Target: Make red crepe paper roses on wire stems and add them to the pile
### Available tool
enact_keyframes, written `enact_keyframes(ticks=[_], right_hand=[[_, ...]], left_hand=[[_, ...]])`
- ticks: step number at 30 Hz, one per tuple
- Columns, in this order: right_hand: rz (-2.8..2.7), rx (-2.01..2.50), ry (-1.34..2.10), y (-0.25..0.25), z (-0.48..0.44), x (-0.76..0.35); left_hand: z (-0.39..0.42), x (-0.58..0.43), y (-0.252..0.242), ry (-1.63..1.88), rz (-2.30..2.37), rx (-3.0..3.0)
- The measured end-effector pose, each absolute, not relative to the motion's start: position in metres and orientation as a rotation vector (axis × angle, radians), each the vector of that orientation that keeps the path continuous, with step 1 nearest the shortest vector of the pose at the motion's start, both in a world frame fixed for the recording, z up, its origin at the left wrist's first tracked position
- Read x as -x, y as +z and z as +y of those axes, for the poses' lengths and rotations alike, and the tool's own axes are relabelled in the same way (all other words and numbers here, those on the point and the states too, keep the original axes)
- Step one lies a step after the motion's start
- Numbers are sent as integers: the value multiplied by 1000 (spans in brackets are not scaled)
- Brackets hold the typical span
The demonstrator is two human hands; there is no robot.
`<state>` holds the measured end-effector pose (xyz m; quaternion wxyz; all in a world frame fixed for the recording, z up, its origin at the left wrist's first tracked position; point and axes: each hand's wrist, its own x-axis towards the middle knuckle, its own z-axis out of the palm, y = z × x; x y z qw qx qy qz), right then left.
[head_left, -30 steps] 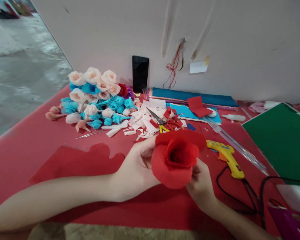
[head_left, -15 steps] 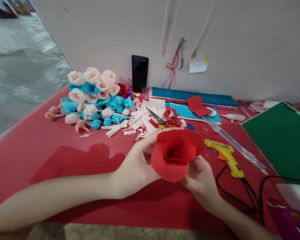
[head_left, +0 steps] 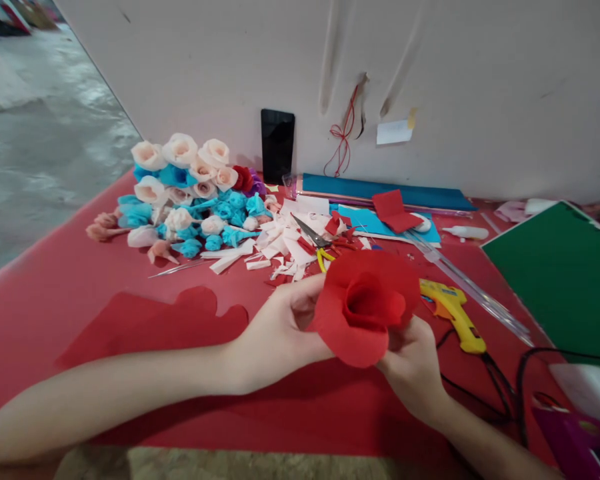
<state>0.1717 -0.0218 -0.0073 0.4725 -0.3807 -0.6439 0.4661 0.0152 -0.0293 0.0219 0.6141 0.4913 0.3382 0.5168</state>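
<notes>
A red paper flower [head_left: 367, 307] with wide outer petals and a rolled centre is held above the red table, its opening facing me. My left hand [head_left: 290, 327] grips it from the left, the fingertips hidden behind the petals. From the lower right my right hand [head_left: 415, 367] closes on its underside, where the petals cover most of the fingers. Cut red paper pieces [head_left: 155, 323] with rounded edges lie flat beyond my left forearm. A yellow glue gun [head_left: 455, 313] rests just right of my right hand.
Pink, white and blue paper flowers [head_left: 180, 200] are heaped at the back left. Scissors [head_left: 313, 233] lie among paper scraps [head_left: 285, 247]. A black phone [head_left: 278, 147] leans on the wall. At right are a green board [head_left: 565, 280], clear sticks [head_left: 480, 293] and a black cable [head_left: 520, 393].
Both hands have shifted slightly right with the red paper flower, which now covers the front of the glue gun. More of the yellow scissors handle shows.
</notes>
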Motion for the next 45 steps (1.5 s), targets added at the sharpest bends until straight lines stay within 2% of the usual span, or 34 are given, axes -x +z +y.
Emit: enact_keyframes(ticks=[4, 20, 36, 45], right_hand=[[-1584, 942, 1086, -9, -22, -171], [-1487, 890, 1217, -14, -25, -171], [-1666, 926, 858, -19, -29, -173], [-1573, 886, 977, -23, -29, -172]], left_hand=[[-28, -14, 22, 1202, 849, -1139], [-19, -8, 27, 1243, 923, -1204], [-24, -11, 24, 1284, 1004, -1291], [-29, -12, 17, 1237, 828, -1167]])
